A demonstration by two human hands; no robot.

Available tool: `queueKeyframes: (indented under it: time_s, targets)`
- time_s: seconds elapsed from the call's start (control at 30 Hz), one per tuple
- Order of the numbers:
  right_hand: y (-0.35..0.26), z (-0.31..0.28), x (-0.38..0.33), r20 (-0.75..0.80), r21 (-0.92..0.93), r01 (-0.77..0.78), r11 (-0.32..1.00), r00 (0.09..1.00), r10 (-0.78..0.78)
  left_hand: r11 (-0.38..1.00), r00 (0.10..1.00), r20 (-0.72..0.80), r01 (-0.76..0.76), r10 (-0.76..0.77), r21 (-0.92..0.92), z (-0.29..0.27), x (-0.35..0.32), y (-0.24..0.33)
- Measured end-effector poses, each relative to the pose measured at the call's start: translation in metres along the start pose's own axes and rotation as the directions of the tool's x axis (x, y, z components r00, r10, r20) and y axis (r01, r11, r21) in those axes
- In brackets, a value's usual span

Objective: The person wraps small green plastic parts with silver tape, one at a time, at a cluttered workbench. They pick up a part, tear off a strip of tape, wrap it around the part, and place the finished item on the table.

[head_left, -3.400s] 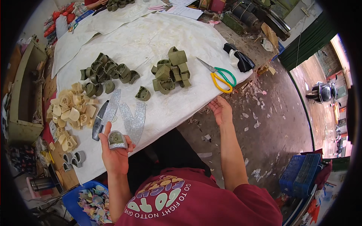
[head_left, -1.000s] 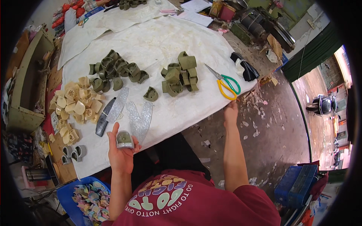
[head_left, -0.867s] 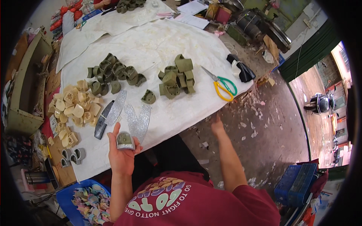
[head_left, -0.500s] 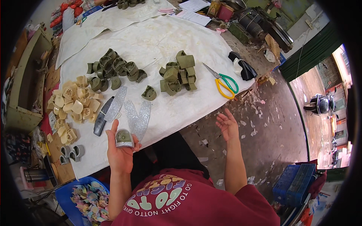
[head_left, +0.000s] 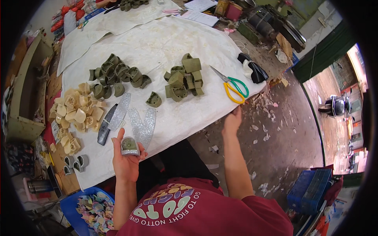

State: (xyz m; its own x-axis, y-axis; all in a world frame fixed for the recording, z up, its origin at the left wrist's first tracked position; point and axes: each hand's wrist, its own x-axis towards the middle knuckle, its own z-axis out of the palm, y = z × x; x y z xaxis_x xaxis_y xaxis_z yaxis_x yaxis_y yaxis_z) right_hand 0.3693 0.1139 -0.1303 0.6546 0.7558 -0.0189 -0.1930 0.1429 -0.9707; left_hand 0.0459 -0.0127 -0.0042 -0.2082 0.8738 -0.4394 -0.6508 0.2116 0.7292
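Olive block [head_left: 128,144], silver-glitter band [head_left: 131,152]

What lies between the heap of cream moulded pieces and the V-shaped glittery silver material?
Head view: a dark grey tapered piece and, right against it, a glittery silver strip.

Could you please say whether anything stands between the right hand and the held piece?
Nothing upright visibly does; just the table's edge and a flat silver strip lie between the right hand and the piece.
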Motion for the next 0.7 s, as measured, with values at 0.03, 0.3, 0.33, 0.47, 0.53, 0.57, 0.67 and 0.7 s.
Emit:
queueKeyframes:
  time_s: [0.03, 0.3, 0.33, 0.47, 0.53, 0.57, 0.67, 0.7]
  targets:
    - [0.023, -0.004, -0.001, 0.074, -0.039, 0.066, 0.997, 0.995, -0.063, 1.0, 1.0, 0.017, 0.013, -0.013, 0.001, 0.002, 0.001, -0.001]
    - [0.035, -0.004, -0.05, 0.105, -0.352, 0.118, 0.929, 0.991, -0.086, 1.0, 1.0, 0.023, -0.007, 0.007, 0.017, 0.001, 0.004, -0.003]
    - [0.046, -0.012, -0.057, 0.126, -0.345, 0.142, 0.928, 0.987, -0.104, 1.0, 1.0, 0.013, 0.013, -0.013, 0.013, 0.001, 0.004, -0.004]
    - [0.031, -0.032, -0.064, 0.206, 0.019, -0.246, 0.969, 0.95, 0.237, 1.0, 1.0, -0.005, -0.016, 0.016, 0.025, 0.003, 0.0, -0.003]
    - [0.026, -0.044, -0.054, 0.176, 0.158, -0.368, 0.916, 0.924, 0.34, 0.999, 0.999, 0.013, -0.038, 0.038, 0.031, 0.0, -0.004, 0.001]
    - [0.022, -0.047, -0.046, 0.167, 0.246, -0.423, 0.872, 0.905, 0.392, 0.998, 0.999, 0.015, -0.046, 0.046, 0.034, -0.003, -0.004, 0.002]
    - [0.012, -0.044, -0.026, 0.134, 0.423, -0.448, 0.788, 0.891, 0.434, 0.998, 0.998, 0.018, -0.056, 0.055, 0.032, -0.008, -0.004, 0.002]
    - [0.013, -0.043, -0.017, 0.121, 0.481, -0.423, 0.768, 0.899, 0.42, 0.998, 0.999, 0.017, -0.049, 0.048, 0.027, -0.007, -0.005, 0.001]
